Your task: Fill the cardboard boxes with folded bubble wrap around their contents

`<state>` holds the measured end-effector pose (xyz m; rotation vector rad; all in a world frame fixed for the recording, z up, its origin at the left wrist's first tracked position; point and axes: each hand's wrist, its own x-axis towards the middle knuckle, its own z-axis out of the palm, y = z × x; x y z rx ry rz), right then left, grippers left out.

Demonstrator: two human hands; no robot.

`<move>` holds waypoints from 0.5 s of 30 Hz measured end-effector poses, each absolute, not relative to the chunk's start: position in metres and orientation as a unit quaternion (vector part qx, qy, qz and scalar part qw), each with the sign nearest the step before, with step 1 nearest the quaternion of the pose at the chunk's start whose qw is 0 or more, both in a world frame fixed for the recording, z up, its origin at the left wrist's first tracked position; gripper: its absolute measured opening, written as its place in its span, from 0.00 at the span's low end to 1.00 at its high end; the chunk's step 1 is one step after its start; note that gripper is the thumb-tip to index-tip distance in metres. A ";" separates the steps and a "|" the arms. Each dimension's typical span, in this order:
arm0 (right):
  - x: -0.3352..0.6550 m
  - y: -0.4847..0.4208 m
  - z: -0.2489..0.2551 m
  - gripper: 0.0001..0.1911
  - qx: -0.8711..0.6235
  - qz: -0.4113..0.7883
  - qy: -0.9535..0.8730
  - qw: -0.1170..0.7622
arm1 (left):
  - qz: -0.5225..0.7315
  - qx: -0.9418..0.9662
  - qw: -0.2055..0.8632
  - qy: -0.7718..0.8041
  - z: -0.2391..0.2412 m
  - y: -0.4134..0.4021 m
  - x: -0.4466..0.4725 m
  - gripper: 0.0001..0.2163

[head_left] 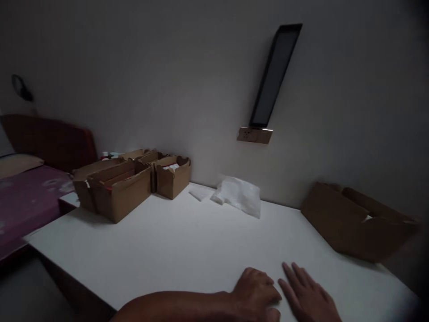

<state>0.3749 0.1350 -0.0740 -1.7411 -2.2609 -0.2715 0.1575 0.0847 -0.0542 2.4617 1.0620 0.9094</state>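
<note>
My left hand [256,293] rests on the white table [174,250] near its front edge, fingers curled loosely under with nothing visible in them. Right beside it my right hand [306,295] lies flat on the tabletop, fingers stretched out and slightly apart, holding nothing. The two hands almost touch. Farther back by the wall lie clear plastic bags [239,194]. The scene is dim.
Open cardboard boxes [117,188] and a smaller box [172,176] stand at the table's back left. Another cardboard box [355,221] sits at the right. A dark panel [275,74] leans on the wall above a socket [254,135]. A bed [27,197] lies left.
</note>
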 end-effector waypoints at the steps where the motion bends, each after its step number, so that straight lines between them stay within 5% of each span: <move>1: 0.355 0.127 -0.075 0.29 -0.577 -0.085 -0.802 0.127 | 0.322 0.853 0.144 0.385 -0.052 0.085 0.149 0.13; 15: 0.173 0.081 -0.031 0.33 -0.389 0.100 -0.911 0.089 | 0.391 0.619 -0.086 0.676 0.109 0.205 -0.115 0.26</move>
